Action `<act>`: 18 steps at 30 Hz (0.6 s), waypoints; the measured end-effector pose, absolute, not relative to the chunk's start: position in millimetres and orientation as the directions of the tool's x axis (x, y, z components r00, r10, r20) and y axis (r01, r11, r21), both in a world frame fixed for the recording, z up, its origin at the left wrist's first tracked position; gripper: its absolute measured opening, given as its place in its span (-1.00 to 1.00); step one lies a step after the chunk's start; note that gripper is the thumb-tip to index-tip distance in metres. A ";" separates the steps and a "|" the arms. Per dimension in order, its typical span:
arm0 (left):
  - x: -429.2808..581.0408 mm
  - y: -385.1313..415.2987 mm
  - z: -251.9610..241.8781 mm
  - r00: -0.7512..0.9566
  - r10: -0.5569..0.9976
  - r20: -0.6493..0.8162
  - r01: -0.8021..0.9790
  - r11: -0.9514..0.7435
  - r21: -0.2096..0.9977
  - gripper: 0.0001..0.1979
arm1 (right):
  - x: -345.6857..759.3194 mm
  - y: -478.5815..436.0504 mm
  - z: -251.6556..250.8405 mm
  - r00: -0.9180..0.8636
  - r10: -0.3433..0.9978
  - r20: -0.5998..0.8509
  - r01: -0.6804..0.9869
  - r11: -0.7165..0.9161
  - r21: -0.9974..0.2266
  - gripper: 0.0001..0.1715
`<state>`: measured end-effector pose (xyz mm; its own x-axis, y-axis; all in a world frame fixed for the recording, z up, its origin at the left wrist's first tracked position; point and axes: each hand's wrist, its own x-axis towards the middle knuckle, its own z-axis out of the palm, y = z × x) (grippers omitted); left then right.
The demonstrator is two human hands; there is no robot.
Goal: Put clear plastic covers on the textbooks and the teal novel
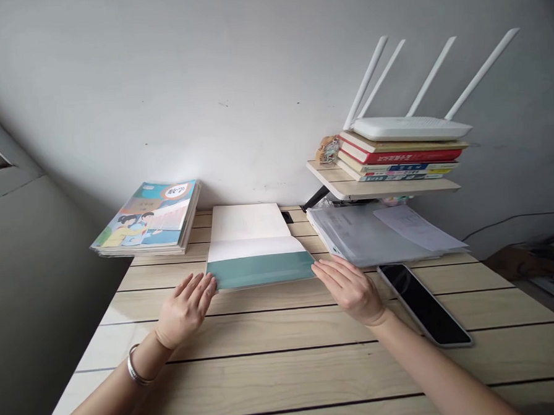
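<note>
An open book (250,233) lies mid-table near the wall, with blank white pages or inner cover at the back and a teal band along its near part. That near part looks slightly raised and glossy, like clear film. At its near left corner, my left hand (186,308) grips the edge with fingers together, thumb hidden. My right hand (350,288) pinches the near right corner the same way. Left of the book is a stack of textbooks (150,217) with a colourful illustrated cover.
On the right, clear plastic sleeves with papers (366,234) lie under a small raised shelf (341,182). The shelf bears stacked books (399,158) and a white router (409,127) with upright antennas. A phone (424,305) rests beside my right forearm on the slatted table (276,368).
</note>
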<state>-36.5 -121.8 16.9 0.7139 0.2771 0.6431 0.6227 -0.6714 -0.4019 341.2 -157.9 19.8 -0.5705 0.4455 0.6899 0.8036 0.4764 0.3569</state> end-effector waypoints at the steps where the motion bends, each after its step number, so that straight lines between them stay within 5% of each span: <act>1: -40.9 -121.1 18.7 0.703 0.294 0.648 0.642 -0.653 -0.400 -0.69 | 342.0 -156.0 21.7 -0.556 0.446 0.701 0.806 0.494 0.325 -0.67; 6: -42.3 -123.7 34.0 0.638 0.349 0.687 0.701 -0.633 -0.329 -0.77 | 344.4 -152.9 33.0 -0.453 0.420 0.786 0.812 0.558 0.170 -0.87; 13: -29.4 -139.8 78.1 0.537 0.343 0.771 0.787 -0.534 -0.310 -0.87 | 349.5 -168.9 67.2 -0.295 0.445 0.846 0.838 0.546 0.005 -0.88; 18: -2.0 -101.2 107.4 0.324 0.546 0.773 0.932 -0.325 -0.162 -0.79 | 351.6 -116.0 81.8 0.112 0.648 0.754 0.833 0.352 -0.427 -0.81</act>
<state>-2.0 -101.2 107.4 0.3239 0.5456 0.7729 0.9320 -0.3245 -0.1615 351.6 -116.0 81.8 0.1122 0.6476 0.7537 0.8331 0.3521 -0.4265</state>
